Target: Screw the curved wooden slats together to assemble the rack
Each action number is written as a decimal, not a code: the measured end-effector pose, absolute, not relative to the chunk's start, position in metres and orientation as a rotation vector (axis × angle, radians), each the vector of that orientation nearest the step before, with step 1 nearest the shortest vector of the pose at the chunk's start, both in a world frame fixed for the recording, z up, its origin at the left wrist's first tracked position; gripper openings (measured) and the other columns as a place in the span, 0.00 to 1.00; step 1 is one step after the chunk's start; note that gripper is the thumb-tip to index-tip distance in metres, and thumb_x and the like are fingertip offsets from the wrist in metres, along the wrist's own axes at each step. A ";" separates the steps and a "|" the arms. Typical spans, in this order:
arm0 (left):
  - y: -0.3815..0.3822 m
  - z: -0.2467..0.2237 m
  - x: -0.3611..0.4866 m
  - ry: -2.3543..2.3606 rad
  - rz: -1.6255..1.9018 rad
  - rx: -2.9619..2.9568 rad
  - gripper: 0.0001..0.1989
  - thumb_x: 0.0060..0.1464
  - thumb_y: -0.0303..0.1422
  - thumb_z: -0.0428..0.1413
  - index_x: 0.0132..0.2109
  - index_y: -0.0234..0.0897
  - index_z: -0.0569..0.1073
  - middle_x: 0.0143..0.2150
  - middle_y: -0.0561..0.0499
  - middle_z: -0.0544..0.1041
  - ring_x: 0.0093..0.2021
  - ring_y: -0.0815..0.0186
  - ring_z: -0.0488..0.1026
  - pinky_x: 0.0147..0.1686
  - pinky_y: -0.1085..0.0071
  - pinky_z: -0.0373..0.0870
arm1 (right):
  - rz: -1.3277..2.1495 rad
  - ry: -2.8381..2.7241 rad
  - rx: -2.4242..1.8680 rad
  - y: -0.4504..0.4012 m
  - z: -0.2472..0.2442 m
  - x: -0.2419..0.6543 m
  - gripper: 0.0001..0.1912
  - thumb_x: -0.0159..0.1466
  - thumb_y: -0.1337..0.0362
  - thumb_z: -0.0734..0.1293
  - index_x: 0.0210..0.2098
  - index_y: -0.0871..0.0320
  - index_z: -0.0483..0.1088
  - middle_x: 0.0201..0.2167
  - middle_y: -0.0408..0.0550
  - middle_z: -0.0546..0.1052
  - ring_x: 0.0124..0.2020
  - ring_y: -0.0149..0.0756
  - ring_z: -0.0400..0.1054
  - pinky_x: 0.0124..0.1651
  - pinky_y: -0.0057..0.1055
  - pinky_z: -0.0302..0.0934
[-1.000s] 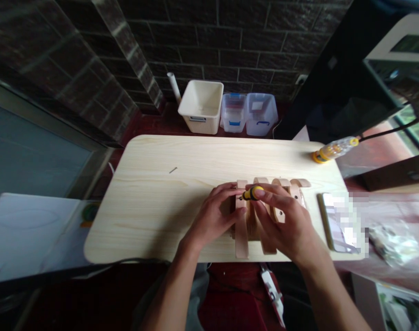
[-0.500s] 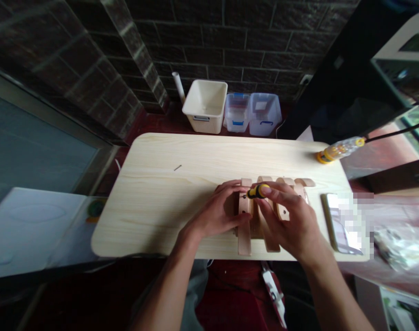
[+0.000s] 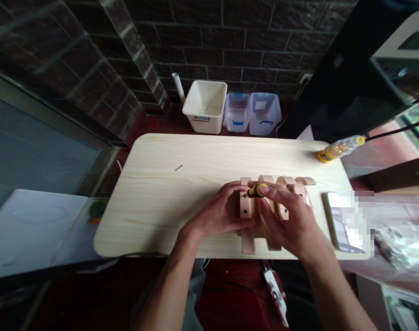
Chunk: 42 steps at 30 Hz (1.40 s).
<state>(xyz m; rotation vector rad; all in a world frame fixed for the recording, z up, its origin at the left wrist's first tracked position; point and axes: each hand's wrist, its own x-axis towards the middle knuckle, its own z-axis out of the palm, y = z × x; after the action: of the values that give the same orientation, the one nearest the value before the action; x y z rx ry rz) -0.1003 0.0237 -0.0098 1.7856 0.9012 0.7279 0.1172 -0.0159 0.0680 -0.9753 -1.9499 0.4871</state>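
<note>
A wooden piece with several curved strips (image 3: pixel 247 241) rests near the front edge of the light wooden table (image 3: pixel 154 193). Dark screw heads or holes dot its strips. Around its left end, my left hand (image 3: pixel 218 214) grips it between thumb and fingers. My right hand (image 3: pixel 292 216) is closed on a yellow and black screwdriver (image 3: pixel 257 191), whose tip meets the leftmost strip at its upper dark spot. Part of the wooden piece is hidden under my right hand.
A small dark screw or bit (image 3: pixel 178 168) lies left of centre. At the right are a phone (image 3: pixel 343 223) and a clear, yellow-ended container (image 3: pixel 340 149). A cream bin (image 3: pixel 206 105) and two clear boxes (image 3: pixel 237 112) stand behind the table.
The left end of the wooden piece has shifted slightly right. My left thumb has moved slightly right along it, and the screwdriver remains in my right hand.
</note>
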 end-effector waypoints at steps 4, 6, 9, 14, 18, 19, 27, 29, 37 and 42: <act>0.023 -0.010 -0.101 0.931 0.693 1.761 0.41 0.51 0.44 0.75 0.68 0.48 0.68 0.74 0.41 0.67 0.74 0.46 0.67 0.76 0.41 0.64 | 0.451 -1.958 -0.995 -0.015 0.060 0.121 0.33 0.71 0.80 0.68 0.69 0.48 0.62 0.58 0.53 0.81 0.56 0.39 0.81 0.54 0.35 0.78; 0.023 -0.012 -0.101 0.944 0.684 1.762 0.42 0.51 0.45 0.75 0.68 0.48 0.67 0.75 0.42 0.66 0.74 0.46 0.67 0.76 0.41 0.65 | 0.431 -1.962 -1.011 -0.015 0.055 0.123 0.33 0.71 0.79 0.68 0.69 0.46 0.63 0.58 0.52 0.81 0.56 0.39 0.81 0.51 0.35 0.79; 0.023 -0.015 -0.101 0.940 0.703 1.781 0.41 0.52 0.45 0.74 0.68 0.48 0.68 0.74 0.42 0.67 0.74 0.47 0.67 0.76 0.43 0.65 | 0.416 -1.972 -1.040 -0.016 0.053 0.123 0.32 0.71 0.76 0.70 0.69 0.45 0.64 0.57 0.51 0.82 0.55 0.40 0.82 0.48 0.35 0.80; 0.024 -0.019 -0.101 0.927 0.745 1.794 0.39 0.53 0.45 0.74 0.68 0.49 0.68 0.74 0.43 0.69 0.74 0.49 0.68 0.75 0.45 0.66 | 0.464 -1.979 -0.994 -0.016 0.061 0.119 0.33 0.71 0.78 0.69 0.70 0.48 0.63 0.63 0.54 0.80 0.62 0.42 0.78 0.56 0.38 0.79; 0.026 -0.014 -0.100 0.956 0.693 1.768 0.40 0.52 0.46 0.75 0.67 0.47 0.69 0.73 0.42 0.69 0.74 0.48 0.68 0.75 0.47 0.65 | 0.434 -2.005 -0.986 -0.014 0.065 0.116 0.32 0.72 0.79 0.68 0.70 0.48 0.63 0.62 0.51 0.80 0.63 0.38 0.78 0.58 0.34 0.78; 0.026 -0.013 -0.100 0.956 0.688 1.763 0.40 0.51 0.46 0.75 0.67 0.46 0.70 0.73 0.41 0.70 0.73 0.48 0.68 0.75 0.47 0.65 | 0.426 -2.014 -1.004 -0.014 0.065 0.117 0.31 0.72 0.78 0.68 0.69 0.48 0.64 0.61 0.50 0.81 0.61 0.37 0.79 0.56 0.32 0.78; 0.028 -0.007 -0.102 0.908 0.653 1.726 0.40 0.53 0.45 0.74 0.68 0.47 0.68 0.73 0.42 0.69 0.74 0.48 0.68 0.76 0.45 0.64 | 0.499 -2.028 -1.040 -0.016 0.067 0.119 0.28 0.73 0.76 0.68 0.68 0.48 0.65 0.60 0.52 0.81 0.59 0.40 0.80 0.51 0.34 0.79; 0.028 -0.006 -0.103 0.909 0.631 1.714 0.42 0.52 0.45 0.74 0.69 0.48 0.67 0.74 0.42 0.68 0.76 0.47 0.65 0.77 0.44 0.62 | 0.543 -2.011 -1.001 -0.016 0.069 0.119 0.31 0.72 0.78 0.67 0.68 0.47 0.64 0.63 0.53 0.79 0.64 0.42 0.77 0.57 0.38 0.78; 0.026 -0.011 -0.102 0.908 0.643 1.733 0.44 0.51 0.45 0.76 0.69 0.48 0.66 0.76 0.41 0.65 0.77 0.47 0.63 0.78 0.42 0.60 | 0.465 -2.011 -0.996 -0.013 0.062 0.122 0.33 0.72 0.78 0.68 0.70 0.45 0.62 0.58 0.50 0.82 0.56 0.40 0.81 0.50 0.35 0.79; 0.025 -0.014 -0.102 0.907 0.662 1.748 0.44 0.51 0.46 0.75 0.69 0.49 0.66 0.75 0.43 0.66 0.77 0.47 0.64 0.78 0.43 0.61 | 0.458 -2.018 -0.982 -0.012 0.064 0.120 0.33 0.72 0.78 0.68 0.70 0.46 0.62 0.58 0.52 0.81 0.60 0.40 0.79 0.53 0.35 0.78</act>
<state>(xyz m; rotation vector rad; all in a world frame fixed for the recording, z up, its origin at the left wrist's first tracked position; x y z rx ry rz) -0.1020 0.0255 -0.0145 1.7481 0.9066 0.6617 0.1200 -0.0117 0.0644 -0.9823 -2.0177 0.4583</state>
